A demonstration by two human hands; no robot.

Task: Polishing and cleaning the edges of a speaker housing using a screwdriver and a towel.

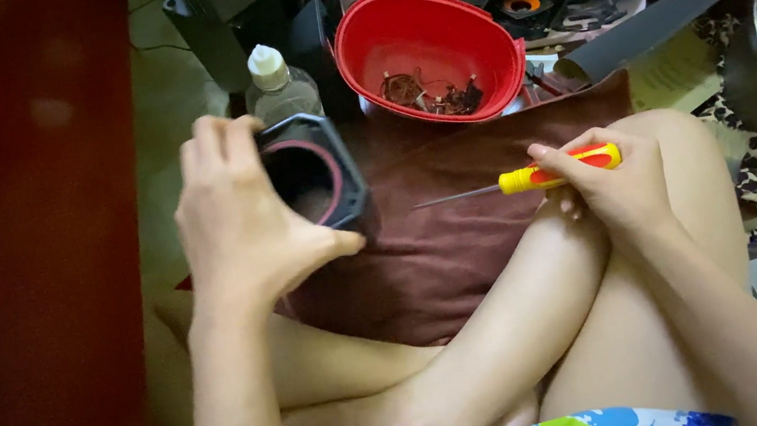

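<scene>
Yellow screwdriver (535,177) in right hand (620,190)

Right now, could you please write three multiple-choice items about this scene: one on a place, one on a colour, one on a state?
1. Where does the round red plastic bowl stand?
A. beyond the dark red cloth
B. on the person's knee
C. in the left hand

2. What colour is the handle of the slim metal-shaft screwdriver?
A. blue
B. yellow with red
C. green

3. How is the square black speaker housing held?
A. lying loose on the floor
B. gripped by the left hand
C. pinned under a foot

Answers: 1 A, the bowl sits past the cloth's far edge. 2 B, the handle in the right hand shows both colours. 3 B, the fingers wrap around its side.
</scene>
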